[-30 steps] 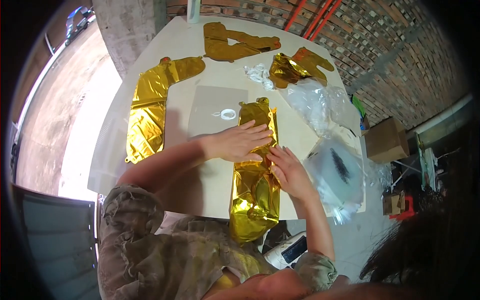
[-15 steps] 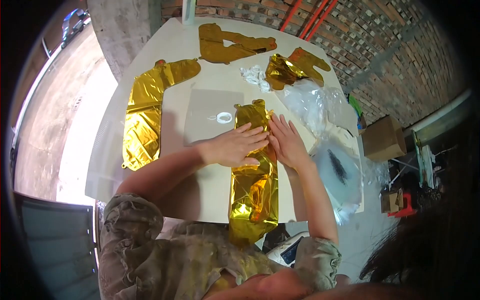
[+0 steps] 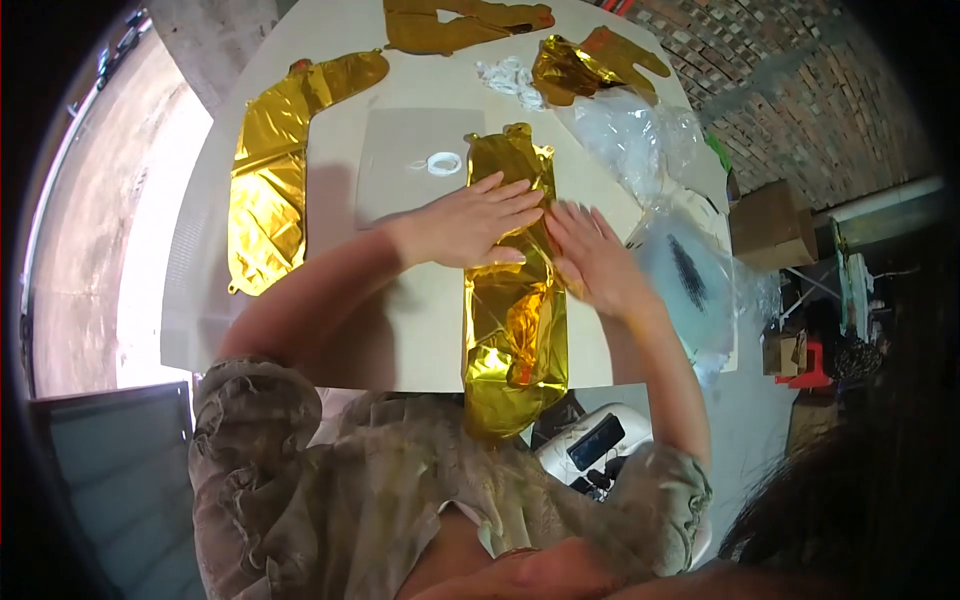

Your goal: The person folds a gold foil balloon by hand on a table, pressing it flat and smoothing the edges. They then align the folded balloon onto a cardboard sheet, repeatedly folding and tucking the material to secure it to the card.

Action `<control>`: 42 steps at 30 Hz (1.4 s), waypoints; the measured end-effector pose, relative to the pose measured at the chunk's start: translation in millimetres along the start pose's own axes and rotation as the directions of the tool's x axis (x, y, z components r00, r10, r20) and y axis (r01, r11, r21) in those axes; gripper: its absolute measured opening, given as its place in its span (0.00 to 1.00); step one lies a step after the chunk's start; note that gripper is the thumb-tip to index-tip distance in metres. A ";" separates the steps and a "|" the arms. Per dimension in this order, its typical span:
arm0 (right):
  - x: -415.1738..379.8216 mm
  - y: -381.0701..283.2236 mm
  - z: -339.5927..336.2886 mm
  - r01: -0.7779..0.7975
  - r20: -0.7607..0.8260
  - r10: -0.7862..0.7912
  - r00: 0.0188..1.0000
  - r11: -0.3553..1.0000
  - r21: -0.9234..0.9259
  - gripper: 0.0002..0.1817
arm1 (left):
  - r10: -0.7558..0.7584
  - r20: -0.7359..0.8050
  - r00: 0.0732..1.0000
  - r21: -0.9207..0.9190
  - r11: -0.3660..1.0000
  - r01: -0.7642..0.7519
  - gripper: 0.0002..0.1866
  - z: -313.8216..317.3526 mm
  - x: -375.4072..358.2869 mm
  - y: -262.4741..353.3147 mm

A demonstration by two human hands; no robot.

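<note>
A flat gold foil balloon lies lengthwise before me, its near end hanging over the table edge. My left hand rests palm down across its upper part, fingers stretched out. Against the balloon's right edge lies my right hand, flat with fingers extended and the fingertips near those of the left. Neither hand grips anything. To the left of the balloon, a white ring of ribbon or tape sits on a clear plastic sheet.
Another bent gold foil balloon is at the left, with a further one at the back. Near a crumpled gold balloon are white coils and clear plastic bags. A phone lies below the table edge.
The view has tilted down, so the table's things appear higher. My left hand still lies on the balloon; my right hand has shifted slightly down along its right edge.
</note>
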State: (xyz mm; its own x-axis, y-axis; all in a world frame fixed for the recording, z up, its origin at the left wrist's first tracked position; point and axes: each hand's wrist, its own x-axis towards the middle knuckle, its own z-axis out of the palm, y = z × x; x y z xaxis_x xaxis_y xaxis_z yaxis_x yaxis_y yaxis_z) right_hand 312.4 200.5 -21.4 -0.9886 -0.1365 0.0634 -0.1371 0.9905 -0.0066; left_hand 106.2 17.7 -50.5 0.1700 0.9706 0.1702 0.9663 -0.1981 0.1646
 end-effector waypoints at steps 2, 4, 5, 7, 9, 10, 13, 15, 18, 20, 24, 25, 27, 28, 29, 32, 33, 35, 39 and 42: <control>-29.2 -28.8 -13.3 -0.013 0.077 0.011 0.997 0.999 0.033 0.34 | 0.002 -0.006 1.000 0.004 1.000 -0.002 0.37 -0.2 0.3 -1.4; -60.1 -51.6 -19.1 -0.025 0.143 0.012 0.990 0.995 0.094 0.37 | 0.002 -0.005 1.000 0.001 1.000 -0.002 0.37 0.5 -0.5 -0.5; -72.8 -60.4 -21.9 -0.023 0.152 0.008 0.988 0.995 0.100 0.37 | 0.014 -0.033 0.999 0.010 1.000 -0.014 0.37 6.1 -0.2 -2.9; -91.2 -72.2 -26.3 -0.029 0.152 0.004 0.988 0.987 0.159 0.42 | 0.016 -0.042 0.999 0.011 1.000 -0.016 0.37 5.6 0.4 -3.9; -101.3 -74.2 -24.8 -0.014 0.112 -0.005 0.994 0.986 0.166 0.44 | 0.024 -0.055 0.998 0.023 0.999 -0.022 0.38 2.3 -2.1 -1.5; -101.0 -74.9 -22.3 -0.006 0.063 -0.004 0.998 0.987 0.160 0.46 | 0.008 -0.046 0.999 0.028 1.000 -0.007 0.38 2.5 -2.9 -1.9; -82.2 -79.8 -17.7 0.075 0.028 -0.083 0.996 0.973 0.218 0.48 | 0.020 -0.048 0.999 0.017 1.000 -0.019 0.38 0.8 -2.7 -1.0; -71.8 -83.8 -13.5 0.139 0.046 -0.155 0.987 0.957 0.256 0.49 | 0.013 -0.048 0.999 0.018 1.000 -0.012 0.37 0.6 -2.9 0.3; -69.2 -82.6 -8.0 0.149 0.091 -0.176 0.980 0.958 0.244 0.49 | 0.009 -0.063 0.998 0.013 1.000 -0.008 0.37 2.9 -2.8 -0.4; -72.5 -83.3 -9.4 0.162 0.059 -0.181 0.982 0.957 0.242 0.48 | 0.007 -0.075 0.997 0.007 1.000 -0.007 0.36 5.0 -1.8 -1.4; -77.6 -87.2 -16.3 0.162 -0.020 -0.163 0.986 0.955 0.248 0.46 | -0.001 0.000 1.000 0.045 0.999 0.002 0.37 3.9 -0.3 -1.5; -78.4 -90.4 -17.9 0.197 -0.074 -0.184 0.980 0.950 0.242 0.47 | -0.007 0.020 1.000 0.043 0.999 0.006 0.37 3.1 0.5 -0.1; -70.6 -95.4 -25.3 0.269 -0.027 -0.269 0.963 0.939 0.212 0.48 | -0.011 0.029 0.999 0.032 0.999 0.011 0.37 -0.6 -1.0 2.5; -66.9 -95.8 -29.3 0.350 0.023 -0.360 0.933 0.919 0.178 0.49 | -0.022 0.030 0.999 0.027 0.999 0.021 0.37 -2.2 -0.9 3.2; -66.2 -94.8 -32.0 0.315 0.107 -0.339 0.935 0.929 0.193 0.51 | -0.019 0.032 0.999 0.029 0.999 0.018 0.37 -0.9 -0.1 2.9; -77.5 -88.5 -27.4 0.270 0.207 -0.296 0.933 0.952 0.145 0.57 | -0.013 0.005 1.000 0.024 1.000 0.013 0.37 3.5 -1.0 -2.3; -80.6 -88.3 -22.8 0.288 0.175 -0.295 0.939 0.955 0.067 0.53 | 0.000 -0.023 1.000 0.038 0.999 0.001 0.37 4.2 -1.7 -2.1; -87.0 -86.1 -9.1 0.289 0.133 -0.296 0.946 0.955 0.072 0.51 | 0.015 -0.050 0.999 0.047 0.999 -0.013 0.38 6.6 -2.4 -0.8; -89.6 -87.2 -9.9 0.223 0.081 -0.235 0.969 0.965 0.138 0.47 | -0.001 -0.248 0.969 -0.074 0.997 -0.018 0.34 0.2 -2.1 -2.0; -89.8 -87.6 -9.0 0.223 0.072 -0.234 0.970 0.966 0.130 0.45 | -0.096 -0.366 0.925 -0.132 0.990 0.050 0.30 -21.7 -14.0 10.4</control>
State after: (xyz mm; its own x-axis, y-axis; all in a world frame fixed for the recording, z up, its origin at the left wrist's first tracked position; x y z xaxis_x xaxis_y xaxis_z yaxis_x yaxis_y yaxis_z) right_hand 413.8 126.1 -17.6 -0.9310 -0.3649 -0.0087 -0.3612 0.9245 -0.1217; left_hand 109.7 -1.0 -30.1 -0.0063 0.8673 0.4977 0.9396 -0.1652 0.2997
